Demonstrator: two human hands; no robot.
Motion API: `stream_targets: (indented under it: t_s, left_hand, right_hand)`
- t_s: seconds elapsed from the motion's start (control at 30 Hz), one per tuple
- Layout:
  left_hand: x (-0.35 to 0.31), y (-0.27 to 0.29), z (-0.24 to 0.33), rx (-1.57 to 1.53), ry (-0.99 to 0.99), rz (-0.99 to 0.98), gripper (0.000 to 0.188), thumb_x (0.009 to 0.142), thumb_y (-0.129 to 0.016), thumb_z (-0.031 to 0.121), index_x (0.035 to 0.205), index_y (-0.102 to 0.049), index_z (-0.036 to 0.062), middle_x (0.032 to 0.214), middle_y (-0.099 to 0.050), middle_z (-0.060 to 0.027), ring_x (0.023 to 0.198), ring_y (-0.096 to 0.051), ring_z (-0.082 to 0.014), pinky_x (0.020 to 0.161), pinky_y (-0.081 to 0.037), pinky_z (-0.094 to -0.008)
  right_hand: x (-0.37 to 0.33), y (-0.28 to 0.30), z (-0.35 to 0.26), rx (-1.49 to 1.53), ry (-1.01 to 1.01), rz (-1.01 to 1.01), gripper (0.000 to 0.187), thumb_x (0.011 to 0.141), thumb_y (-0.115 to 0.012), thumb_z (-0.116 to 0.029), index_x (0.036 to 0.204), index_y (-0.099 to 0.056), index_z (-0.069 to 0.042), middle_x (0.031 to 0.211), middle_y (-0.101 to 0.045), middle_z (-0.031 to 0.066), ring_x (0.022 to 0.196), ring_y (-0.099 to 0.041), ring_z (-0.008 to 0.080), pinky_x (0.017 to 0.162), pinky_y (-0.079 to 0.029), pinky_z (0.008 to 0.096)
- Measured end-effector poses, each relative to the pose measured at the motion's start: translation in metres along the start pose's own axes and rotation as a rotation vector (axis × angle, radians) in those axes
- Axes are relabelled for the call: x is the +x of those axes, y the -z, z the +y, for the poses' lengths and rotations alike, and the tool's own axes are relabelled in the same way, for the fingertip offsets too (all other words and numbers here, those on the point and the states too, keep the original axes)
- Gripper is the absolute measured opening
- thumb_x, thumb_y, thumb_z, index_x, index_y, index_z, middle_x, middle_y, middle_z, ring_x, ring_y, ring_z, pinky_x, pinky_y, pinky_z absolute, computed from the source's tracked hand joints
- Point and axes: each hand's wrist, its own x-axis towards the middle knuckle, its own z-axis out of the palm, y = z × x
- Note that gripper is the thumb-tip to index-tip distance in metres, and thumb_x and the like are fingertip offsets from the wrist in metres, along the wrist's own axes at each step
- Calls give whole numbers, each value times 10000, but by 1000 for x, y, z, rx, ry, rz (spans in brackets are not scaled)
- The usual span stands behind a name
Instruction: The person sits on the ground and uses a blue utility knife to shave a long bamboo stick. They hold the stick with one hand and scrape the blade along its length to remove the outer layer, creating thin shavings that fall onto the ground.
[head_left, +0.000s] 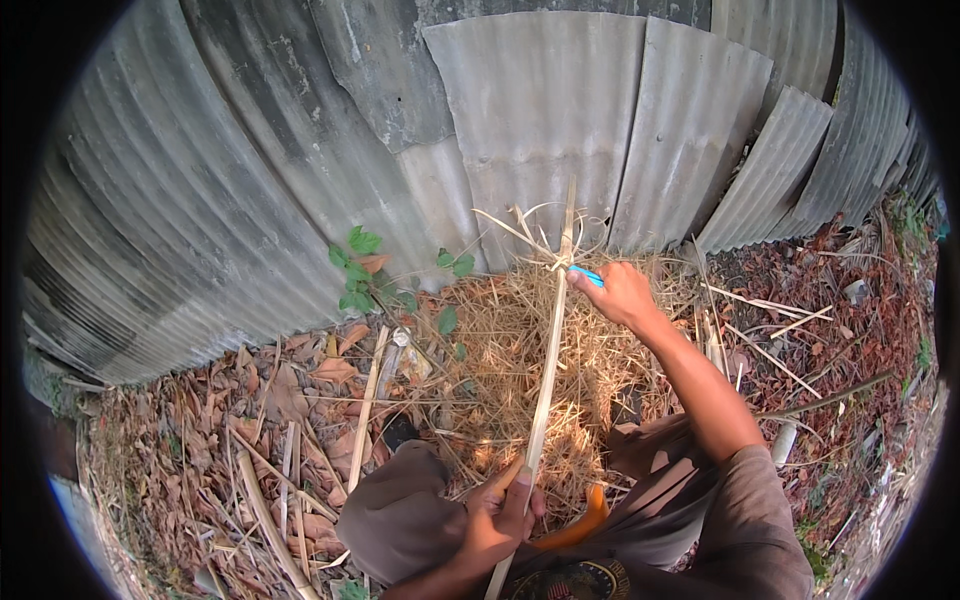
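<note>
A long pale bamboo strip (547,390) slants up and away from my lap toward the metal sheets. Close to its lower end, my left hand (505,510) is wrapped round it. Farther up, my right hand (615,293) grips a knife with a bright blue handle (586,275), held against the strip. The knife's blade cannot be made out. Thin curled shavings (530,235) fan out from the strip just beyond the knife.
Corrugated metal sheets (550,110) form a fence ahead. Straw-like shavings (500,350) heap between my legs. Dry leaves (285,390) and bamboo pieces (262,520) lie at left, more thin sticks (770,355) at right. A green-leaved plant (358,270) grows by the fence.
</note>
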Motion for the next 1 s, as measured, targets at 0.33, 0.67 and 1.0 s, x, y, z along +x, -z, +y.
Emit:
stream_targets:
  t_s: [0.33, 0.67, 1.0]
  left_hand:
    - [11, 20, 11, -290, -66, 98, 390, 996, -452, 229, 1341, -414, 52, 670, -561, -88, 390, -401, -61, 362, -321, -195]
    - [11, 18, 8, -337, -62, 78, 376, 999, -446, 253, 1346, -437, 108, 652, -541, -63, 378, -386, -56, 354, -305, -188]
    - [0, 12, 6, -244, -136, 60, 370, 1003, -423, 231, 1327, -429, 53, 628, -512, -58, 384, -375, -59, 367, -313, -194]
  right_hand:
    - [-120, 6, -85, 109, 553, -364, 636, 737, -614, -663, 554, -606, -54, 454, -540, 110, 430, -585, 288, 461, -481, 394]
    - [-98, -14, -70, -11, 816, 65, 689, 681, -593, -744, 498, -573, -81, 444, -542, 76, 420, -585, 250, 419, -455, 354]
    - [-87, -10, -63, 29, 389, -128, 754, 762, -468, -763, 570, -644, -55, 477, -556, 140, 493, -604, 336, 498, -489, 426]
